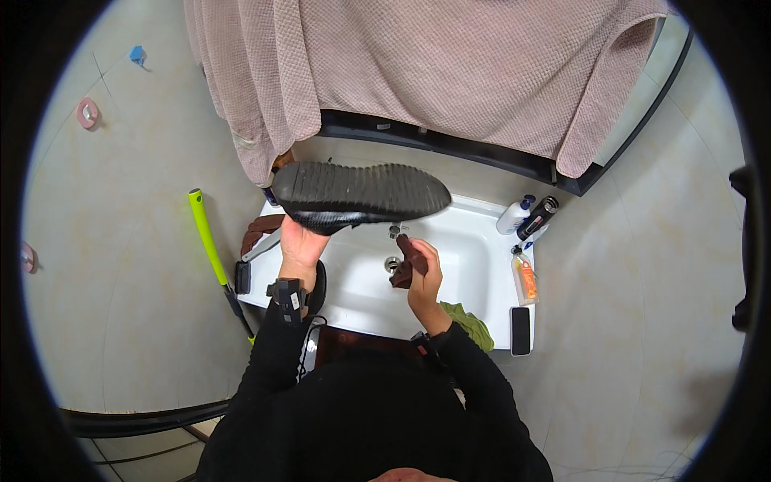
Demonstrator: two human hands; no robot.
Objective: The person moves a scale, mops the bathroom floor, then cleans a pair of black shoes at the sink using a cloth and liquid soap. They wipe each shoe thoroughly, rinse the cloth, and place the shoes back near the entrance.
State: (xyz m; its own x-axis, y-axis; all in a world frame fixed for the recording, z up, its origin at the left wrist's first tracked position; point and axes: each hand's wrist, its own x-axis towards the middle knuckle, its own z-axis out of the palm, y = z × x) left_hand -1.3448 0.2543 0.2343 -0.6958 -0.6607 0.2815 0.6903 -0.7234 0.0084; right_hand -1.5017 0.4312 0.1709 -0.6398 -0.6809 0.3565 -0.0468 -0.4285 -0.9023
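My left hand (303, 243) holds up a black shoe (361, 193) over the far left part of the white sink (466, 257). Its ridged dark sole faces me, with the toe pointing right. A folded brown cloth (411, 265) is pinched in my right hand (427, 281), just below the shoe and above the drain. Beside my left wrist, a second dark rounded thing (320, 291) shows in part, maybe another shoe; my arm hides the rest. A green cloth (470, 325) lies over the sink's near right edge, by my right wrist.
On the right ledge stand a white pump bottle (514, 215), a black cylinder (540, 217), an orange-labelled bottle (524, 277) and a phone (520, 331). Another brown cloth (259, 233) lies at left, near a green-handled pole (209, 237). A pink towel (450, 72) covers the mirror.
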